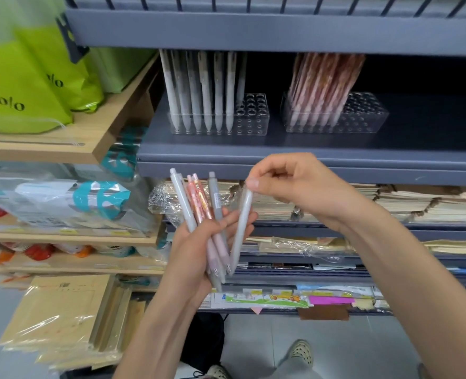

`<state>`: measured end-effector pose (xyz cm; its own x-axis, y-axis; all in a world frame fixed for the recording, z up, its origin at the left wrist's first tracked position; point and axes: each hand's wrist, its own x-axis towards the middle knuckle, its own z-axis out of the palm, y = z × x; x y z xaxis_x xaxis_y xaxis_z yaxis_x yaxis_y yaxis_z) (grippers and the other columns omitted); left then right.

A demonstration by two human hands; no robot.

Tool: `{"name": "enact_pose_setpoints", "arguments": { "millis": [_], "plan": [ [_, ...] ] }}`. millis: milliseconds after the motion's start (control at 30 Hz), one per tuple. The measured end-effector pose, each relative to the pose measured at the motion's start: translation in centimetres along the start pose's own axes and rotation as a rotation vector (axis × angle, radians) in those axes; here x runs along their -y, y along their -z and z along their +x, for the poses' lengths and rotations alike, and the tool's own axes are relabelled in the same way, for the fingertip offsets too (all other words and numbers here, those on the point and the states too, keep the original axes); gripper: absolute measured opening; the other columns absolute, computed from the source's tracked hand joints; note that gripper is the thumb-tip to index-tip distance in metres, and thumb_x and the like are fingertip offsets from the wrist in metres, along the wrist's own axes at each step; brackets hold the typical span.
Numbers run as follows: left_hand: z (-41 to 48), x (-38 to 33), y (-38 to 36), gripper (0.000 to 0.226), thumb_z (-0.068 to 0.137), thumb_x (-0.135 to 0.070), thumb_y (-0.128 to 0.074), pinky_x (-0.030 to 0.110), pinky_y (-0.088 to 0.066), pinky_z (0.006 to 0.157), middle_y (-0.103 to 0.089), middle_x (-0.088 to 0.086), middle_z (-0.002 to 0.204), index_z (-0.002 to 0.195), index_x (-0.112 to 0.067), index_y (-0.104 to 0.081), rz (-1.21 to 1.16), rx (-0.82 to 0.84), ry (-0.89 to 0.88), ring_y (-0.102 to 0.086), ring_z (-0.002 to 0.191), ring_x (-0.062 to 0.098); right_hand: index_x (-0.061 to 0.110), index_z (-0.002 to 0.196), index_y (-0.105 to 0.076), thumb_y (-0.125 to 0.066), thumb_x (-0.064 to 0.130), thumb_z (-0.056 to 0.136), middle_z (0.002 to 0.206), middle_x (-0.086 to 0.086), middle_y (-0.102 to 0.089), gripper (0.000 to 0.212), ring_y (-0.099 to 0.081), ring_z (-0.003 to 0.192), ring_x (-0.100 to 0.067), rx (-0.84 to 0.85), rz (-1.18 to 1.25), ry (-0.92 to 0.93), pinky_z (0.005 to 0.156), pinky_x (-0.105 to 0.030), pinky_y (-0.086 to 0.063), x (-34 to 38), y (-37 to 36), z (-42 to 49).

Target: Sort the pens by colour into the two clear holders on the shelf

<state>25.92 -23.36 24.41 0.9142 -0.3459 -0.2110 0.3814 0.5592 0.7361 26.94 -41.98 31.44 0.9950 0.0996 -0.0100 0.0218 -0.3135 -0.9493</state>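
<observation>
Fanning out a mixed bundle (199, 206) of grey and pink pens, the left hand (188, 258) grips it below the shelf (281, 155), while the right hand (294, 184) pinches the top of one grey pen (241, 228). Pulling it may drag a neighbour loose, since the tips cross. The left holder (253, 116) carries grey pens (204, 91) and the right holder (368, 113) pink ones (325, 86). Both keep free holes.

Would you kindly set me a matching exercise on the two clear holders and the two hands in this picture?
1 left holder
2 right holder
3 left hand
4 right hand

A pinches one grey pen by its top
B holds pink pens
C grips a mixed bundle
D holds grey pens

Pairs: 1-D, 2-B, 3-C, 4-A
</observation>
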Motion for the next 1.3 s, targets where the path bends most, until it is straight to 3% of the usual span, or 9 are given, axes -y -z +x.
{"name": "enact_pose_setpoints", "arguments": {
  "millis": [167, 267, 400, 600, 700, 800, 933, 1067, 1300],
  "plan": [
    [-0.1, 0.4, -0.1, 0.027, 0.091, 0.003, -0.052, 0.033, -0.061, 0.068, -0.072, 0.028, 0.105, 0.114, 0.014, -0.055, 0.094, 0.031, 0.012, -0.074, 0.088, 0.036, 0.000, 0.097, -0.062, -0.060, 0.005, 0.094, 0.089, -0.026, -0.069, 0.007, -0.062, 0.071, -0.021, -0.137, 0.219, 0.086, 0.060, -0.028, -0.050, 0.1, 2.0, -0.6],
    [-0.1, 1.0, -0.7, 0.021, 0.088, -0.002, -0.057, 0.027, -0.054, 0.057, -0.074, 0.022, 0.104, 0.107, 0.004, -0.062, 0.217, 0.047, 0.007, -0.067, 0.063, 0.021, -0.003, 0.102, -0.060, -0.058, 0.006, 0.095, 0.093, -0.024, -0.071, 0.012, -0.064, 0.073, -0.024, -0.181, 0.290, 0.112, 0.065, -0.028, -0.054, -0.2, 2.2, -0.8],
    [0.5, 1.9, -1.3, 0.017, 0.093, 0.002, -0.055, 0.026, -0.053, 0.057, -0.074, 0.021, 0.105, 0.109, 0.005, -0.059, 0.207, 0.023, -0.001, -0.060, 0.058, 0.017, -0.003, 0.109, -0.062, -0.061, 0.008, 0.093, 0.094, -0.023, -0.071, 0.019, -0.065, 0.072, -0.024, -0.218, 0.335, 0.083, 0.067, -0.029, -0.056, -1.1, 2.0, -1.1],
    [1.1, 2.6, -2.2, 0.032, 0.082, -0.004, -0.066, 0.025, -0.050, 0.051, -0.073, 0.024, 0.106, 0.111, 0.005, -0.055, 0.188, -0.032, -0.035, -0.055, 0.053, 0.016, 0.002, 0.101, -0.069, -0.066, 0.008, 0.091, 0.084, -0.018, -0.073, 0.012, -0.068, 0.068, -0.018, -0.222, 0.187, 0.005, 0.068, -0.027, -0.059, -1.6, 2.5, -1.1],
    [1.0, 2.4, -2.2, 0.047, 0.072, -0.012, -0.070, 0.023, -0.046, 0.046, -0.073, 0.025, 0.104, 0.112, 0.007, -0.055, 0.167, -0.087, -0.039, -0.051, 0.048, 0.015, 0.008, 0.103, -0.068, -0.061, 0.009, 0.094, 0.086, -0.010, -0.074, 0.011, -0.072, 0.076, -0.017, -0.379, 0.184, 0.123, 0.074, -0.029, -0.060, -0.5, 3.9, 0.3],
    [0.9, 2.1, -1.8, 0.035, 0.079, -0.015, -0.066, 0.023, -0.049, 0.048, -0.073, 0.024, 0.106, 0.108, 0.003, -0.059, 0.141, -0.110, -0.020, -0.056, 0.050, 0.015, 0.014, 0.096, -0.068, -0.060, 0.009, 0.093, 0.087, -0.002, -0.075, 0.010, -0.073, 0.082, -0.016, -0.580, 0.173, 0.250, 0.075, -0.027, -0.059, 0.6, 5.0, 3.1],
    [0.8, 1.9, -1.5, 0.021, 0.089, -0.013, -0.058, 0.024, -0.048, 0.048, -0.072, 0.027, 0.104, 0.105, 0.000, -0.061, 0.108, -0.137, -0.036, -0.056, 0.051, 0.017, 0.032, 0.078, -0.063, -0.054, 0.011, 0.085, 0.086, 0.002, -0.073, 0.024, -0.070, 0.088, -0.024, -0.694, -0.008, 0.296, 0.082, -0.048, -0.056, 1.1, 5.0, 7.2],
    [0.5, 1.8, -1.0, 0.015, 0.095, -0.007, -0.050, 0.024, -0.047, 0.047, -0.072, 0.028, 0.105, 0.106, 0.002, -0.056, 0.121, -0.145, -0.046, -0.052, 0.049, 0.017, 0.023, 0.090, -0.060, -0.052, 0.021, 0.089, 0.085, 0.003, -0.067, 0.008, -0.067, 0.085, -0.022, -0.657, -0.114, 0.360, 0.082, -0.048, -0.054, 1.1, 3.9, 10.2],
    [0.3, 1.3, 0.4, 0.004, 0.101, -0.006, -0.045, 0.025, -0.050, 0.050, -0.072, 0.028, 0.104, 0.102, -0.009, -0.046, 0.190, -0.118, -0.053, -0.057, 0.052, 0.020, 0.011, 0.119, -0.061, -0.049, 0.029, 0.096, 0.106, -0.012, -0.070, 0.032, -0.066, 0.091, -0.032, -0.634, -0.298, 0.202, 0.082, -0.048, -0.055, 2.2, 3.6, 14.2]
  ]
}}
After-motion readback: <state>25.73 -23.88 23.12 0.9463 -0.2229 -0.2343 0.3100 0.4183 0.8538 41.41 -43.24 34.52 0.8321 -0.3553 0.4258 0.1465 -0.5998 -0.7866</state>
